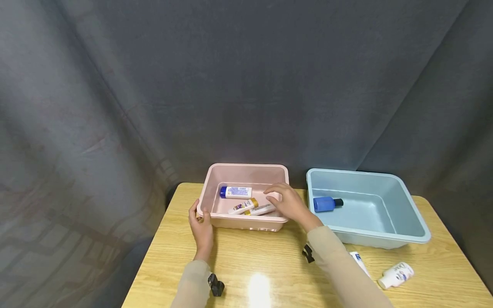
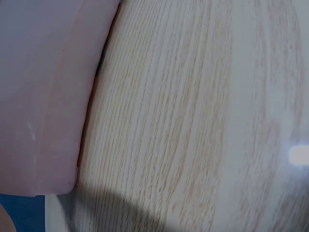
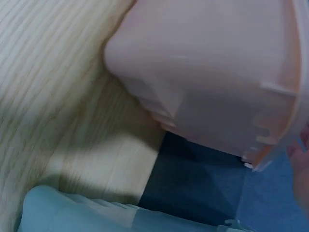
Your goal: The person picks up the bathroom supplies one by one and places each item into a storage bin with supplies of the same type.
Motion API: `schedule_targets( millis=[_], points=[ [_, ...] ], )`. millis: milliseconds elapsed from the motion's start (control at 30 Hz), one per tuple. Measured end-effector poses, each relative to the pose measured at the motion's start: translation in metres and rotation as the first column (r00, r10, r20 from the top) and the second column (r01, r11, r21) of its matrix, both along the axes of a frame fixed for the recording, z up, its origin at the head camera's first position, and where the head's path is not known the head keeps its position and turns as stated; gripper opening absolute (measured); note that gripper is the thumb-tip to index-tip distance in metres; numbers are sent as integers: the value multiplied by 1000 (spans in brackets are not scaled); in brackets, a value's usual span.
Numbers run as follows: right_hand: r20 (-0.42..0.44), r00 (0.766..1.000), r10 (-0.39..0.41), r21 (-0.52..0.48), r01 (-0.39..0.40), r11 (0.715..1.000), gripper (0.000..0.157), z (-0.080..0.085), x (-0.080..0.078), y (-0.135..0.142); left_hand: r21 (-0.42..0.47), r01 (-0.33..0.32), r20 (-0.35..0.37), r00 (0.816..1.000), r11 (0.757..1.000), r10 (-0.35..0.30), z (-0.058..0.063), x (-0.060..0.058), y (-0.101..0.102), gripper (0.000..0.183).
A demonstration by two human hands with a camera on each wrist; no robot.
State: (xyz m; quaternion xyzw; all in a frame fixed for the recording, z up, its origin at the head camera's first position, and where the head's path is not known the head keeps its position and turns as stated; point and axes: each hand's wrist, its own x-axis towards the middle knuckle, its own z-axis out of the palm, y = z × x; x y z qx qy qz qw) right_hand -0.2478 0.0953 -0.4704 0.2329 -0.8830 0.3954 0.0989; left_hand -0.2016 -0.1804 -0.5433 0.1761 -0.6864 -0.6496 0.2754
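My left hand point(image 1: 202, 233) holds the front left corner of a pink plastic bin point(image 1: 242, 221), thumb at the front rim and fingers by the left side. Over the bin's right part, my right hand point(image 1: 289, 204) reaches in with bent, parted fingers; nothing shows between them. Inside lie a white bottle with a blue cap point(image 1: 236, 192), a white tube with a gold cap point(image 1: 242, 206) and another white tube point(image 1: 262, 209), partly under the first one and close to the right fingertips. In the right wrist view, the bin's outer wall point(image 3: 193, 63) hides most of the hand.
Right of the pink bin stands a light blue bin point(image 1: 369, 233) with a blue bottle with a black cap point(image 1: 325, 204) inside. On the wooden table point(image 1: 239, 256) in front of it lie a white Dove bottle point(image 1: 396, 274) and a white item point(image 1: 358, 261) partly behind the right sleeve.
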Motion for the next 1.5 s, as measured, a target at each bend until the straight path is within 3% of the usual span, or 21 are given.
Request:
schedule_targets(
  millis=[167, 433, 700, 1067, 1500],
  points=[
    [-27, 999, -36, -92, 33, 995, 14, 6, 10, 7, 3, 7, 2, 1000, 1000, -7, 2, 0, 3, 40],
    [-73, 994, -84, -151, 72, 986, 15, 13, 32, 14, -2, -7, -13, 1000, 1000, 7, -1, -1, 2, 40],
    [-182, 976, -122, -209, 83, 974, 20, 16, 54, 18, -9, -3, -24, 1000, 1000, 3, -1, -2, 2, 40],
    [-194, 972, -132, -305, 68, 950, 23, 13, 80, 17, -6, -6, -20, 1000, 1000, 6, -1, -3, 0, 40],
    [-240, 952, -192, -404, 82, 911, 25, 4, 101, 23, -26, -14, -2, 1000, 1000, 14, 2, -5, 1, 40]
  ],
)
